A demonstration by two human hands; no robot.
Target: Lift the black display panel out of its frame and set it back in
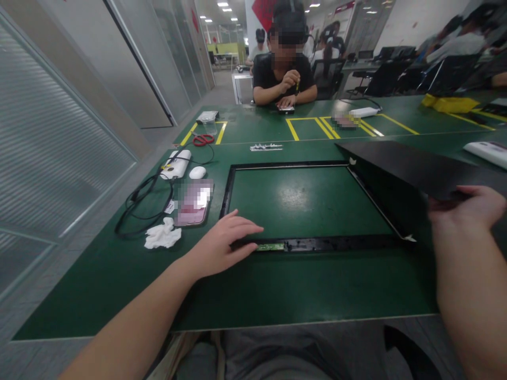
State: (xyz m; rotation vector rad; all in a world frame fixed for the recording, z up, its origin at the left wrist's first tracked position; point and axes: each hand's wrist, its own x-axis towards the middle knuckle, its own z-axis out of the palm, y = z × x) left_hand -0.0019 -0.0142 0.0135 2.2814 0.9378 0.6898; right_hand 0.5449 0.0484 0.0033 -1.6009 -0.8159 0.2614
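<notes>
Your right hand [471,208] is clamped on the near edge of a dark panel [407,163], thumb above and fingers curled beneath, holding it tilted over the right side of a black frame [340,244]; whether panel and frame touch, you cannot tell from here. Your left hand [224,245] lies over the frame's near left corner, thumb and fingers apart, though how hard it presses is unclear. The step in hand looks like handling the panel at one side while steadying the frame at the other. Moving the panel from here would call for a firm pinch on its edge, a level wrist and care around the frame's right corners. Just beside your left fingertips, a narrow green board [273,246] sits in the near bar. The frame lies flat on the green tabletop [297,295]. Left of it are a phone [194,203], a crumpled tissue [162,234] and a black cable [132,199]; beyond it, red-handled scissors [203,140], white strips [266,147] and a seated co-worker [263,79].
</notes>
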